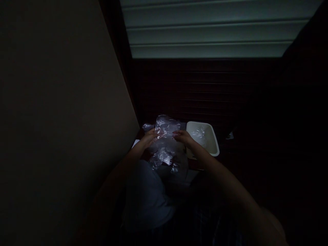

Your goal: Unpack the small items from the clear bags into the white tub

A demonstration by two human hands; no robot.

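A clear plastic bag (166, 127), thin and crinkled, is spread between my two hands above a low dark surface. My left hand (152, 136) grips its left side with the fingers closed on the film. On the other side, my right hand (183, 136) pinches the bag's right part. More crumpled clear film (164, 156) hangs below my hands toward my lap; whether it belongs to the same bag I cannot tell. Just right of my right hand stands a white plastic bin (214, 145) with crinkled clear plastic (200, 135) inside.
A plain wall (77, 102) rises close on my left. Ahead is a dark slatted panel (194, 82) with pale slats (205, 37) above. My light-clothed knee (146, 191) is below the surface. A small pale scrap (230, 135) lies right of the bin. The light is very dim.
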